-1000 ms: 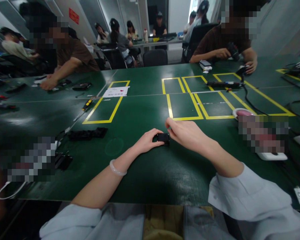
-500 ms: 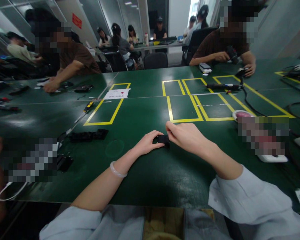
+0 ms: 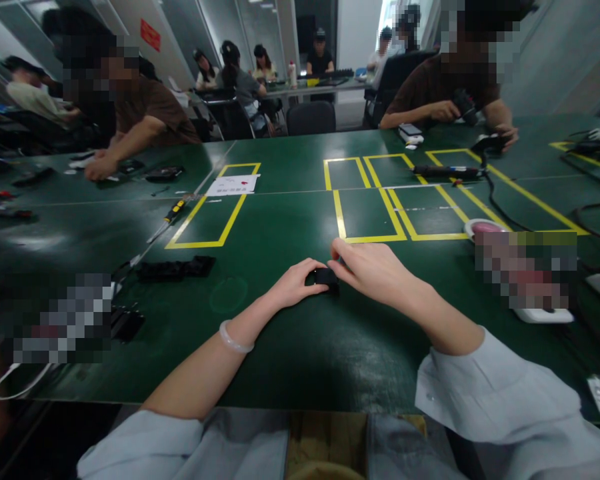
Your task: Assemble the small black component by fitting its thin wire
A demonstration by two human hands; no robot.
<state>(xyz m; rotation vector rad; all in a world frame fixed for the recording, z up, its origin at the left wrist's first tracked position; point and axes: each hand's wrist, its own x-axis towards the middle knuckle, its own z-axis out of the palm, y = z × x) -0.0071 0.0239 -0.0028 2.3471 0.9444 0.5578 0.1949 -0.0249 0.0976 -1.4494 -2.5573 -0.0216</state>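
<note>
A small black block-like part (image 3: 325, 277) rests on the green table (image 3: 290, 353) in front of me. My left hand (image 3: 303, 281) grips it from the left, with the thumb on the near side and the fingers on the far side. At the part's right end is my right hand (image 3: 367, 268), its fingers curled in a pinch close to the part. Whatever lies between those right fingertips is too small to make out.
Black parts (image 3: 176, 268) and a yellow-black screwdriver (image 3: 175, 211) lie to the left. A paper label (image 3: 233, 185) sits by yellow tape outlines (image 3: 373, 239). A white-edged device (image 3: 545, 315) is at right, a black tool (image 3: 447, 173) beyond. Other people sit across the table.
My right hand's thumb and fingers have shifted slightly at the part's right end. My left hand still holds the part in the same place. A person's hand at the far left edge has moved mostly out of view.
</note>
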